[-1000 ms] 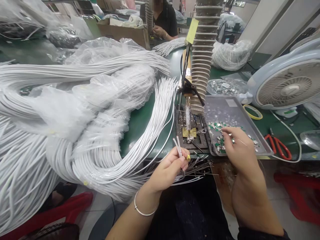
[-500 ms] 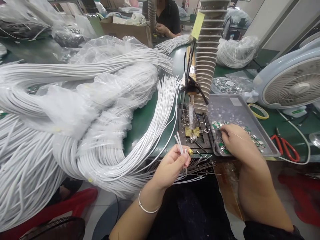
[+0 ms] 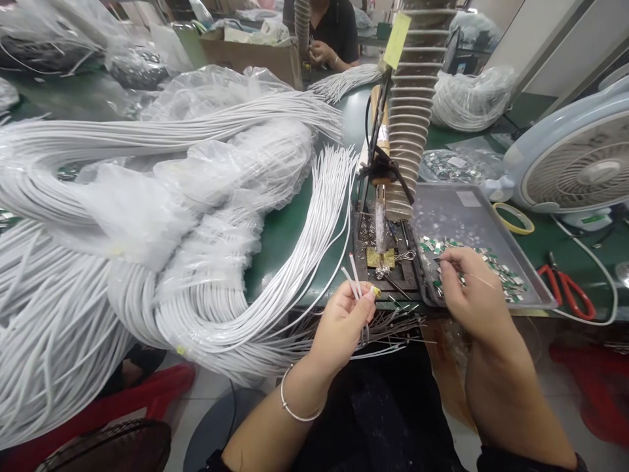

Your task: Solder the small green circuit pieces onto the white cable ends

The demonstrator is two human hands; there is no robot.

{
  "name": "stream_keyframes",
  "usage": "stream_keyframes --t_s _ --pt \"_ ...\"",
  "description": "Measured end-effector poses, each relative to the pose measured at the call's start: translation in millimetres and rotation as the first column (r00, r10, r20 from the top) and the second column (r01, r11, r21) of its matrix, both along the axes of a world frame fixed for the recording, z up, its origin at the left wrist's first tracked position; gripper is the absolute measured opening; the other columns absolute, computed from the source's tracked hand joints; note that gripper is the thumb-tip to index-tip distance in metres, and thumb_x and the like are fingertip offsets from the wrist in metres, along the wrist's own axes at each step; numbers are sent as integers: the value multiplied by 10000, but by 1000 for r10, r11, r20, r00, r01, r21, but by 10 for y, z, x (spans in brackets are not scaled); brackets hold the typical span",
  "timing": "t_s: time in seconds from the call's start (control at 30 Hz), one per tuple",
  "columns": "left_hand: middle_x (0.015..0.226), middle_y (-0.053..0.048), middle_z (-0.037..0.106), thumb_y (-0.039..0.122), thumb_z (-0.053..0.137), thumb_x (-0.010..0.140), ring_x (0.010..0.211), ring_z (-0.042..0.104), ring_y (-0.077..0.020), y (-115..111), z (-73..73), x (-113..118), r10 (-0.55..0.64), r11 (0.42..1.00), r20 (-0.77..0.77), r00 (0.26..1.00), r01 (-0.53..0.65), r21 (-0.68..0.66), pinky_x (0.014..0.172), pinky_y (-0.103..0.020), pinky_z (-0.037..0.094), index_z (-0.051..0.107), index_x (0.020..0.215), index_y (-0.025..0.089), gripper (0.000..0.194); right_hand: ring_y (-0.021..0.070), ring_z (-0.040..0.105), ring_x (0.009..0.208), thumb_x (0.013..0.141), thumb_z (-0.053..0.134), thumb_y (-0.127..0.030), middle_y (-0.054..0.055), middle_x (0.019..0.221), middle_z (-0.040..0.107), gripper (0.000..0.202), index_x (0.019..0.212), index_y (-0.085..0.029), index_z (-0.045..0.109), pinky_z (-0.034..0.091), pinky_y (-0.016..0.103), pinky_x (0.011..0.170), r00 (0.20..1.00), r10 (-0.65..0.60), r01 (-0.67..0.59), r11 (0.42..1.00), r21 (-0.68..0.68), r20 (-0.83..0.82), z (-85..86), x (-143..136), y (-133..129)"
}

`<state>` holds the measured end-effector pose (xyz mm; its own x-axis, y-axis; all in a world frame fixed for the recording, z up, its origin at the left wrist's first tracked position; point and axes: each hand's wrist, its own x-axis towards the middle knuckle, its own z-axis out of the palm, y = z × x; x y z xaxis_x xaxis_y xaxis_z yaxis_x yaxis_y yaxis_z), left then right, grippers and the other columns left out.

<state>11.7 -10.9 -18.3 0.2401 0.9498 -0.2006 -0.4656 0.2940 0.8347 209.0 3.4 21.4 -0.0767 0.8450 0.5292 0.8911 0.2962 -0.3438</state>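
White cables [image 3: 352, 272] stand up between the pinched fingers of my left hand [image 3: 344, 321], just in front of the soldering stand [image 3: 400, 280]. A yellow wrap shows on one of its fingertips. Above the stand a soldering iron [image 3: 380, 219] points down at a yellow pad. My right hand [image 3: 474, 288] is over the near part of the grey tray [image 3: 533, 275], thumb and forefinger pinched on a small dark tip and a thin wire-like strand; what exactly it holds is too small to name. Small green and silver pieces [image 3: 511, 280] lie in the tray.
Large bundles of white cable [image 3: 206, 314], partly in plastic, cover the left side. A ribbed hose [image 3: 417, 111] hangs behind the iron. To the right are a fan [image 3: 590, 164], yellow tape [image 3: 514, 218] and red-handled pliers [image 3: 565, 292]. A person [image 3: 334, 33] sits opposite.
My right hand has lifted a little from the pieces in the tray, its pinched fingertips now showing. My left hand keeps the cables and has hardly moved. The view has shifted slightly.
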Motion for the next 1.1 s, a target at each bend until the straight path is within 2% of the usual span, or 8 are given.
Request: stream_keyframes --t_s 0.13,0.33,0.53,0.63,0.77,1.1 --pt "597 56 451 311 609 819 525 381 -57 -7 -2 22 6 1000 4 1000 -6 20 537 -218 294 549 814 163 160 137 552 696 872 435 -151 18 766 550 92 895 -200 509 453 263 643 978 137 -143 989 -30 -157 24 -232 -149" --pt "623 49 456 300 602 820 518 368 -52 -2 32 50 13 1000 21 1000 -13 20 523 -215 277 559 808 158 149 141 574 745 881 443 -134 33 813 590 119 922 -193 537 474 273 673 936 294 -305 952 -29 -194 -23 -465 -204" --pt "773 13 513 255 587 816 506 373 -27 -2 106 61 24 999 39 999 -25 25 503 -207 278 535 752 147 135 132 582 738 874 462 -119 28 805 607 127 914 -187 561 478 261 665 924 290 -303 953 -12 -248 -87 -540 -154" --pt "695 30 485 240 575 818 491 341 -28 -1 115 62 16 999 32 999 -17 30 491 -202 260 525 739 147 132 123 581 738 866 473 -105 27 805 608 127 913 -182 563 474 246 664 918 291 -305 952 -9 -270 -102 -558 -146" --pt "545 80 367 257 566 822 464 258 -45 6 121 61 -18 1000 15 1000 18 -8 464 -202 206 551 831 155 104 116 573 731 864 475 -98 18 799 599 131 908 -187 559 469 234 653 907 296 -313 950 -11 -300 -108 -570 -149" --pt "557 76 365 270 593 792 485 268 -60 -7 133 62 -6 1000 -17 1000 6 -8 539 -224 284 569 780 163 110 120 560 693 868 466 -104 20 805 586 139 915 -202 552 465 251 606 899 270 -304 952 -46 -345 -166 -562 -166"
